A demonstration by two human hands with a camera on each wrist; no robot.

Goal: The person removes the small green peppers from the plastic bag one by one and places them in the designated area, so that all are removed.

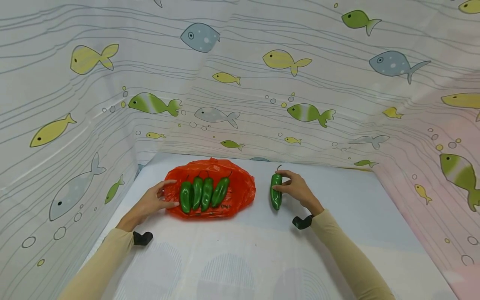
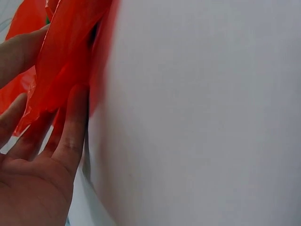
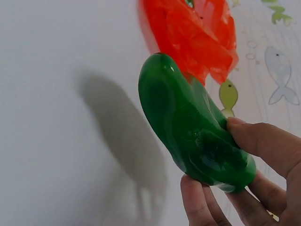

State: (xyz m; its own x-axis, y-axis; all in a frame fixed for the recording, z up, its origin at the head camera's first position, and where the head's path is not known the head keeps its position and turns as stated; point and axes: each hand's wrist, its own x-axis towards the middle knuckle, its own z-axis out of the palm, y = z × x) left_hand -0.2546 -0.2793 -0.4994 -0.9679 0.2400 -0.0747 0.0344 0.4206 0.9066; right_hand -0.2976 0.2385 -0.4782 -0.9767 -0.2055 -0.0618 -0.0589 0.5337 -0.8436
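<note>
My right hand (image 1: 297,188) pinches a glossy green chili pepper (image 1: 276,192) near its stem end, thumb on one side and fingers on the other. In the right wrist view the chili pepper (image 3: 183,117) hangs tilted, its rounded tip away from the hand, its shadow beside it. My left hand (image 1: 153,203) rests at the left edge of a red plastic bag (image 1: 243,183), fingers extended and apart. Up close, the left fingers (image 2: 70,127) touch the bag (image 2: 66,80) on either side of its loose edge. Several green chili peppers (image 1: 207,194) lie side by side on the bag.
Everything stands on a white cloth-covered table (image 1: 240,241) with pale printed circles. Fish-patterned sheets (image 1: 243,96) hang as walls at the back and both sides. A black band end (image 1: 143,238) shows at the left wrist, another (image 1: 301,222) at the right.
</note>
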